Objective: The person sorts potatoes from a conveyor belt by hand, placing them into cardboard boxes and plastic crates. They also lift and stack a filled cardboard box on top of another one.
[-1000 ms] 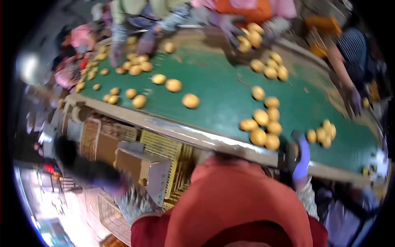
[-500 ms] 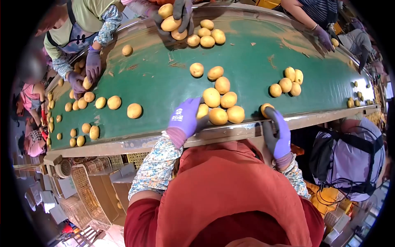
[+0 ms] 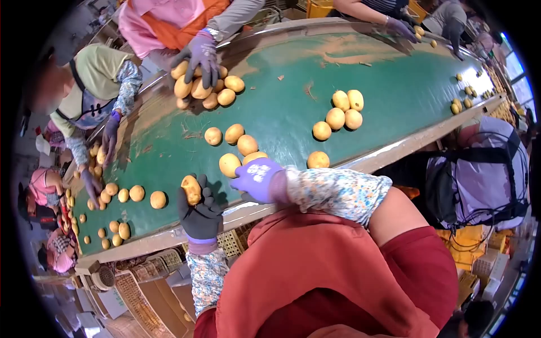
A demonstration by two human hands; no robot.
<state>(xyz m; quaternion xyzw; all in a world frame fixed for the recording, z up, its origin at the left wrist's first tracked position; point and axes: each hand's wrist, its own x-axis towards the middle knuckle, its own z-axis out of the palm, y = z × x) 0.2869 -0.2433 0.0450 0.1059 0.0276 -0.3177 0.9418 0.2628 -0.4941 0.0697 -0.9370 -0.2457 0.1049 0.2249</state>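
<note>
My left hand (image 3: 201,211), in a purple glove with a dark palm, is turned palm up at the belt's near edge. Its thumb and fingers hold a yellow potato (image 3: 191,190) with a brownish patch. Palm down, my right hand (image 3: 260,179) lies over the near side of a potato cluster, its fingers curled and their tips hidden. Beside its fingers is one potato (image 3: 229,165), and another potato (image 3: 255,158) shows just behind the knuckles. A single potato (image 3: 318,159) rests near the edge, right of my right hand.
The green belt (image 3: 270,112) carries more potatoes (image 3: 335,118) in loose groups. Across it, a co-worker's gloved hand (image 3: 203,59) covers a potato pile. Another co-worker's hands (image 3: 93,183) are among potatoes at left. A metal rim (image 3: 372,163) borders the belt; a backpack (image 3: 479,174) is at right.
My left hand has moved away from the cluster and turned palm up with a potato. My right hand has left the single potato and moved left onto the cluster. The view has turned.
</note>
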